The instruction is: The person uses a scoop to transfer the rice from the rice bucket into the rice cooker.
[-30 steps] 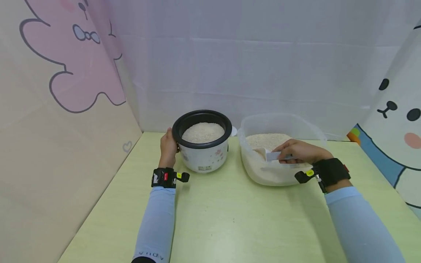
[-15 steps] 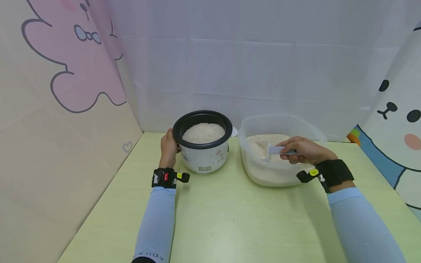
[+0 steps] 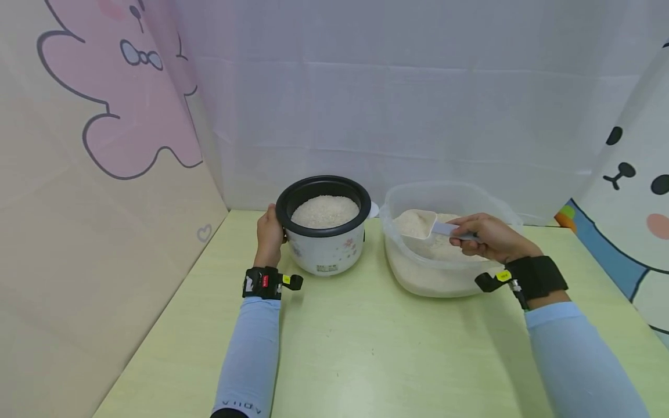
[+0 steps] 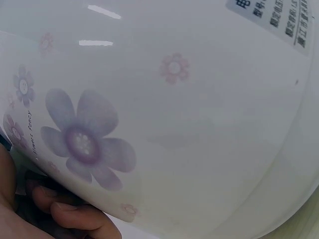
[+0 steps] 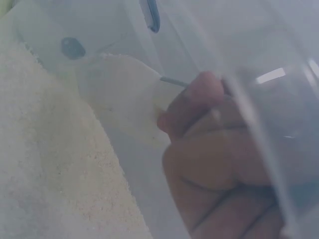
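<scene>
A white rice cooker [image 3: 328, 255] with a flower print and black rim stands left of centre, white rice [image 3: 325, 212] heaped in its pot. My left hand [image 3: 269, 237] grips its left side; in the left wrist view, curled fingers [image 4: 79, 219] wrap a dark handle below the printed body. By its handle my right hand [image 3: 490, 237] holds a white scoop [image 3: 430, 227], level and loaded with rice, at the mouth of a translucent tub [image 3: 444, 284]. Through the tub's clear wall, the right wrist view shows the hand [image 5: 219, 159] and the pale scoop [image 5: 124, 94].
Rice [image 3: 444, 248] fills much of the tub, which stands to the right of the cooker. Both sit near the back of a light green table [image 3: 355, 348]. A white curtain [image 3: 397, 116] hangs close behind, with printed cloth walls at either side.
The scoop has come up out of the rice in the tub, now full and levelled, as my right hand rises slightly and shifts right. My left hand and the rice cooker stay put.
</scene>
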`<action>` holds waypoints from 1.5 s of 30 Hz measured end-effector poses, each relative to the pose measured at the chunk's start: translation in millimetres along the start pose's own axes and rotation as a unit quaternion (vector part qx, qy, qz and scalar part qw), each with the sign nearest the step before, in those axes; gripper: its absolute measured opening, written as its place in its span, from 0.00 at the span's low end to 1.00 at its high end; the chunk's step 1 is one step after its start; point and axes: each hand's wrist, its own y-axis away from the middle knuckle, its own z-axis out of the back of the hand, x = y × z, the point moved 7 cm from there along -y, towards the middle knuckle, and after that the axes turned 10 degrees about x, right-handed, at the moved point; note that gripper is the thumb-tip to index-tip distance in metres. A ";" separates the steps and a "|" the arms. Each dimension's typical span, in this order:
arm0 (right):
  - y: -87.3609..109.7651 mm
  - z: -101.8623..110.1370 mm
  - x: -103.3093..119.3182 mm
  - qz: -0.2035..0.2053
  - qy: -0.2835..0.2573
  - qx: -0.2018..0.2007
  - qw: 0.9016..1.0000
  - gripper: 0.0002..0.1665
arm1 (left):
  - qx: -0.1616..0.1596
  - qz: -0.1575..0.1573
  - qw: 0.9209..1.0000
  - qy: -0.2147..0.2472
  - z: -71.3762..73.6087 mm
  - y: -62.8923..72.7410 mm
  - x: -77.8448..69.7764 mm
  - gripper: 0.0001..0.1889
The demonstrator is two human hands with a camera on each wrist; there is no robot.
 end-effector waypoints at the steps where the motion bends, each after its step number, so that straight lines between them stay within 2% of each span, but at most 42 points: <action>1: 0.3 0.2 0.5 0.005 -0.006 0.000 1.000 0.28 | 0.000 0.000 1.000 -0.001 0.1 -0.2 0.1 0.25; 5: 1.3 1.8 2.1 0.032 -0.053 0.012 0.998 0.23 | -0.001 -0.001 1.000 0.001 0.5 -0.1 0.1 0.25; 9: 2.0 3.4 4.1 0.061 -0.099 0.032 0.993 0.22 | -0.002 -0.003 1.000 0.006 0.1 1.3 -1.1 0.25; 19: 3.9 1.3 15.9 0.120 -0.153 0.063 0.979 0.19 | 0.000 -0.015 1.000 0.010 0.2 1.5 -2.9 0.25; 29: -16.7 -17.7 48.0 0.122 -0.157 0.006 0.980 0.16 | -0.002 -0.013 1.000 0.009 0.3 1.5 -3.0 0.25; 34: -29.0 -27.5 56.0 0.121 -0.157 -0.027 0.980 0.13 | 0.003 -0.012 1.000 0.011 -2.0 0.6 -2.0 0.25; 41: -45.4 -41.4 62.6 0.133 -0.128 -0.040 0.982 0.13 | -0.005 -0.018 1.000 0.009 -1.0 1.3 -2.3 0.25; 45: -56.1 -50.3 66.4 0.125 -0.102 -0.048 0.986 0.19 | -0.004 -0.016 1.000 0.011 -0.8 2.1 -1.5 0.24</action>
